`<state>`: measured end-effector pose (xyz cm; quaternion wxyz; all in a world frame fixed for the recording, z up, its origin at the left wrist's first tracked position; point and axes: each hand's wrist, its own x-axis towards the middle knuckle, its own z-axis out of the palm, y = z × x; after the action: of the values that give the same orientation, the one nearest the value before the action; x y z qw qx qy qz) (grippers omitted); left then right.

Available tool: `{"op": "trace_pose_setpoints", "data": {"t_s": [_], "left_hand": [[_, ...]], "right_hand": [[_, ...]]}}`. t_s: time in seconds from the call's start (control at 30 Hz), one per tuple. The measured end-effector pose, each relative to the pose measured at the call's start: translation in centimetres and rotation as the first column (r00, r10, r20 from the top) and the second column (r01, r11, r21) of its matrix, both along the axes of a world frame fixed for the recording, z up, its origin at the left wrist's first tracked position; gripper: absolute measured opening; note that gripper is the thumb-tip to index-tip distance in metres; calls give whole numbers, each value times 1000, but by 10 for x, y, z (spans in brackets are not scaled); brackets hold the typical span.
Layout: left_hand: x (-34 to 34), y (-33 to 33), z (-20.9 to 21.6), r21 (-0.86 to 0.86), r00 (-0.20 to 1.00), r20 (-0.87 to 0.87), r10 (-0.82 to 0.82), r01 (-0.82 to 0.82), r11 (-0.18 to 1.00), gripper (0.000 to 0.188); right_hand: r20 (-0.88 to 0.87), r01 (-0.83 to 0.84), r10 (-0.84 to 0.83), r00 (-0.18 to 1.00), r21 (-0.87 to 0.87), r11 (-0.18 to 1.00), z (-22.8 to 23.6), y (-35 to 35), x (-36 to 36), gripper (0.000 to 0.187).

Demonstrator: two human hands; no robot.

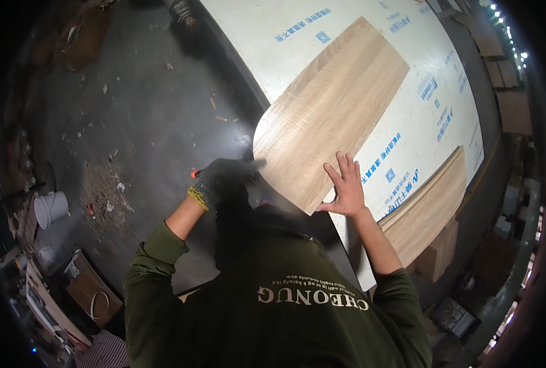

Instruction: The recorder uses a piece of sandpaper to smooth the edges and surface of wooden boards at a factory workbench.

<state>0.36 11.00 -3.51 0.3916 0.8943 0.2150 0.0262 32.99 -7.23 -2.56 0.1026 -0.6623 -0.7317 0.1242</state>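
A wood-grain board [334, 113] with a rounded left corner lies at a slant on a white printed sheet [254, 37]. My bare right hand [346, 187] lies on its near right edge, fingers spread and the thumb at the near corner. At the board's rounded left end is my left hand [227, 181], in a dark glove with a yellow cuff. It is closed round a tool with an orange end [195, 174]; the rest of the tool is hidden in the glove, so I cannot tell its kind.
More wood-grain boards [426, 205] lie stacked on the sheet at the right. On the grey floor to the left are a pile of shavings [105, 199] and a white bucket [51, 209]. Cardboard-brown boxes [438, 248] stand beyond the table's right side.
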Motion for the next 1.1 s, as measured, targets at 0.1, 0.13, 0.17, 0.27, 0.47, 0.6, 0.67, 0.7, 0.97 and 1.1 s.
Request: {"op": "trace_pose_setpoints", "data": {"t_s": [0.1,0.13,0.17,0.27,0.47,0.6,0.67,0.7,0.97,1.1], "left_hand": [[7,23,-18,-22,847,468,254,-276,961,47],[21,40,-3,132,922,294,252,-300,945,47],[31,53,10,288,956,105,275,-294,911,47],[50,60,22,373,972,-24,232,-207,904,46],[17,-17,24,510,990,-81,119,-61,858,58],[2,-38,27,265,979,80,185,-200,943,61],[0,-18,27,-72,833,158,530,-525,848,51],[-2,1,22,87,851,117,511,-522,849,44],[25,76,18,402,857,23,515,-480,780,44],[34,16,47,396,818,-199,540,-437,808,52]], "right_hand": [[-25,-11,12,1000,27,1000,4,9,-8,109],[-25,-10,11,1000,32,999,1,10,-7,109],[1,0,0,1000,13,1000,-2,10,-6,111],[16,17,-17,1000,4,1000,-1,11,-9,113],[-21,39,-38,999,24,999,5,14,-9,105],[-72,89,-86,994,48,995,5,37,-33,102],[-50,81,-78,996,53,995,6,47,-37,101],[-26,68,-67,997,50,996,7,54,-38,101],[-70,-75,87,994,156,985,4,100,-19,86],[-79,-46,60,995,159,986,4,99,-15,87]]}}
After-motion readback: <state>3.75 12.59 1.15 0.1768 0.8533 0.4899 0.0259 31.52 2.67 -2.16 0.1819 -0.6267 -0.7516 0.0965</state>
